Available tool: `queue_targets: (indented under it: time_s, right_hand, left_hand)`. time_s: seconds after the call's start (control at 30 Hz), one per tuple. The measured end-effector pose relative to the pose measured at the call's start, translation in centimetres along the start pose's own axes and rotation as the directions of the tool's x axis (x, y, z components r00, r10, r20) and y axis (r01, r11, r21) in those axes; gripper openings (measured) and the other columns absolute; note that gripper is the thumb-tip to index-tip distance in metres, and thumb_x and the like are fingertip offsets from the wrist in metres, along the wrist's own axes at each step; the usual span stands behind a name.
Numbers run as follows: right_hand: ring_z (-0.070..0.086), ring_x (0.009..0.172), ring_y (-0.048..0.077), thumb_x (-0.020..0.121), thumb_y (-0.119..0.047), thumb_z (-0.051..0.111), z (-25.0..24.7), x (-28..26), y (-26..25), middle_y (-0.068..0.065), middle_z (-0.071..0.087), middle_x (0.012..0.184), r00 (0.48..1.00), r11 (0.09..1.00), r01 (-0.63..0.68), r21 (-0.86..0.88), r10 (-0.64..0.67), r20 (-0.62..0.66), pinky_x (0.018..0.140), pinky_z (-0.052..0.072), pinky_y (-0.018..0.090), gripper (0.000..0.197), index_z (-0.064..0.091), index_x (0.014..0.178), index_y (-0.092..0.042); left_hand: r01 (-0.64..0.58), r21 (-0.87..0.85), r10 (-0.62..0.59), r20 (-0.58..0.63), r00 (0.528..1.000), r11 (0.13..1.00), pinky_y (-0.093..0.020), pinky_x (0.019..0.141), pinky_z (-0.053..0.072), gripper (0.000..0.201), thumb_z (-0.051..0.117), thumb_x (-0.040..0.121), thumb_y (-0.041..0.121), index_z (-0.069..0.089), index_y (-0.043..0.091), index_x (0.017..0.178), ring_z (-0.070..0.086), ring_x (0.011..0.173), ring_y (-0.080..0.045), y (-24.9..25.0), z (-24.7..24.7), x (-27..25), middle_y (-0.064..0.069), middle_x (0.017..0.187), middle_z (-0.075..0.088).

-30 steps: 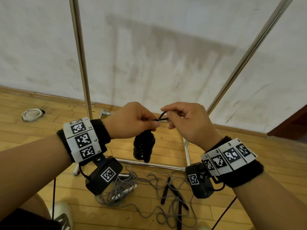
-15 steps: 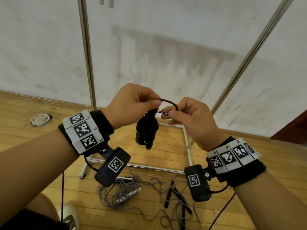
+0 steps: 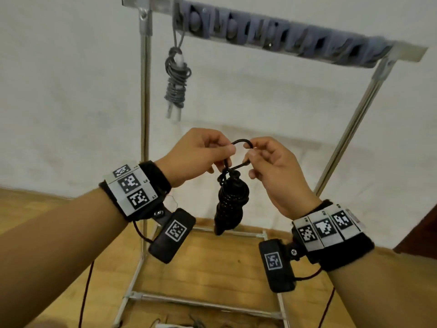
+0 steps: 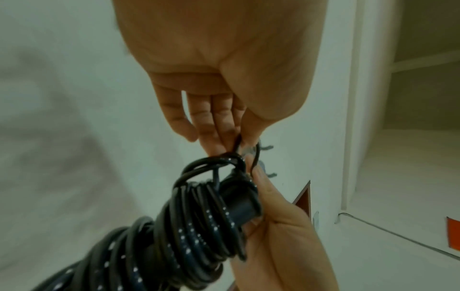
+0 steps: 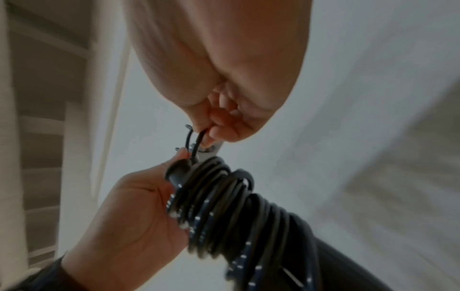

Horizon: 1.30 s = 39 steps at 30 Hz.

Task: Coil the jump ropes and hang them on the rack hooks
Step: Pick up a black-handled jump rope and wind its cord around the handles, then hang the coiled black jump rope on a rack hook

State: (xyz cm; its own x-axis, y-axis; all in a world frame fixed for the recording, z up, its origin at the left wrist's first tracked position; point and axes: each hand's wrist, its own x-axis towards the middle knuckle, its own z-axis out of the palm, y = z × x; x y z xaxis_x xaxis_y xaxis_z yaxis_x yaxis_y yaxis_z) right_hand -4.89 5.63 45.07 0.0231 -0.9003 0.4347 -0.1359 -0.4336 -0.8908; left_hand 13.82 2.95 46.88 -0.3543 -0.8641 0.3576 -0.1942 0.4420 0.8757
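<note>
Head view: hands are higher than a second ago, rack bar (image 3: 272, 35) with hooks now in frame at top, so the lift toward hanging is under way. Grey coiled rope (image 3: 176, 84) already hangs upper left. Left hand (image 3: 196, 157) fingers pinch the loop (image 3: 240, 142); black coiled rope (image 3: 230, 204) dangles at centre; right hand (image 3: 272, 169) fingers pinch the loop's other side. Wrist views add the tight wraps and white flecks; the rack is barely visible there.

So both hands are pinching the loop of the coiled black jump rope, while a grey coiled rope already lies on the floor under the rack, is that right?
Not quite: the grey coiled rope hangs from the rack, as the head view shows. Left hand and right hand do pinch the black jump rope.
</note>
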Motion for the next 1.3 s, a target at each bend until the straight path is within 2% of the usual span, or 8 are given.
queue_targets:
  time_s: [0.23,0.5,0.67,0.83,1.0,1.07,1.17,1.3]
  right_hand:
    - [0.064,0.062,0.007,0.086,-0.012,0.072,1.8,9.0,-8.6,0.002,0.075,0.075,0.984,0.983,0.155,-0.098,-0.163,-0.079,0.054,0.05,0.019,0.006,0.073,0.089,-0.018]
    - [0.07,0.062,0.009,0.097,-0.012,0.055,5.7,18.9,-13.4,0.004,0.069,0.081,0.938,0.946,0.276,-0.168,-0.303,-0.167,0.047,0.052,0.022,0.011,0.056,0.091,-0.021]
    - [0.066,0.084,0.025,0.098,-0.013,0.048,6.7,22.5,-12.5,0.009,0.064,0.093,0.912,0.879,0.244,-0.409,-0.351,-0.21,0.075,0.056,0.044,0.007,0.054,0.1,-0.011]
    - [0.06,0.08,0.016,0.097,-0.011,0.051,6.6,21.9,-10.0,0.001,0.063,0.089,0.888,0.788,0.295,-0.54,-0.435,-0.151,0.06,0.038,0.013,0.004,0.052,0.098,-0.015]
    - [0.064,0.088,0.019,0.096,-0.011,0.055,6.4,20.1,-9.3,-0.003,0.061,0.09,0.923,0.854,0.272,-0.443,-0.362,-0.131,0.079,0.057,0.042,0.02,0.057,0.116,-0.011]
    - [0.063,0.082,0.011,0.092,-0.011,0.059,5.9,18.8,-9.0,-0.007,0.063,0.088,0.933,0.86,0.26,-0.439,-0.342,-0.116,0.077,0.056,0.031,0.026,0.058,0.118,-0.015]
    - [0.061,0.073,0.003,0.086,-0.017,0.068,5.0,15.4,-7.9,-0.008,0.066,0.089,0.94,0.863,0.246,-0.44,-0.323,-0.107,0.064,0.045,0.007,0.026,0.06,0.111,-0.022]
    - [0.059,0.065,-0.001,0.083,-0.021,0.071,3.6,8.9,-4.3,-0.013,0.067,0.081,0.973,0.883,0.177,-0.434,-0.224,-0.058,0.063,0.047,0.011,0.019,0.065,0.101,-0.025]
  left_hand:
    - [-0.134,0.097,0.152,-0.223,0.963,0.986,-0.017,0.056,0.049,0.01,0.068,0.091,0.015,0.076,0.012,0.087,0.074,0.07,-0.012,5.9,-7.0,5.6,-0.001,0.077,0.077]
    - [-0.201,0.228,0.287,-0.455,0.843,0.953,-0.015,0.052,0.05,0.012,0.071,0.087,0.015,0.075,0.019,0.077,0.074,0.066,-0.013,10.9,-12.0,12.4,-0.001,0.067,0.075]
    - [-0.136,0.462,0.361,-0.444,0.82,0.876,-0.043,0.07,0.061,0.016,0.066,0.085,0.016,0.078,0.009,0.077,0.073,0.069,-0.027,11.1,-12.4,15.3,-0.01,0.069,0.074]
    - [-0.074,0.549,0.342,-0.406,0.848,0.833,-0.043,0.077,0.059,0.022,0.064,0.089,0.022,0.078,0.007,0.081,0.073,0.075,-0.024,8.3,-11.6,15.8,-0.01,0.075,0.075]
    - [-0.096,0.515,0.369,-0.46,0.807,0.852,-0.015,0.075,0.053,0.016,0.07,0.088,0.028,0.075,0.015,0.096,0.067,0.075,-0.004,7.3,-10.8,14.9,0.005,0.082,0.073]
    - [-0.099,0.514,0.382,-0.48,0.79,0.852,0.001,0.064,0.041,0.011,0.07,0.088,0.025,0.071,0.018,0.096,0.059,0.071,0.005,6.9,-10.1,13.8,0.012,0.079,0.066]
    - [-0.14,0.524,0.427,-0.481,0.765,0.84,-0.006,0.072,0.042,0.013,0.064,0.088,0.02,0.065,0.017,0.101,0.057,0.079,-0.002,5.3,-8.4,11.1,0.006,0.095,0.063]
    - [-0.166,0.489,0.425,-0.485,0.764,0.856,-0.01,0.073,0.043,0.024,0.063,0.087,0.024,0.061,0.018,0.111,0.056,0.085,-0.002,1.5,-5.7,5.7,0.008,0.108,0.059]
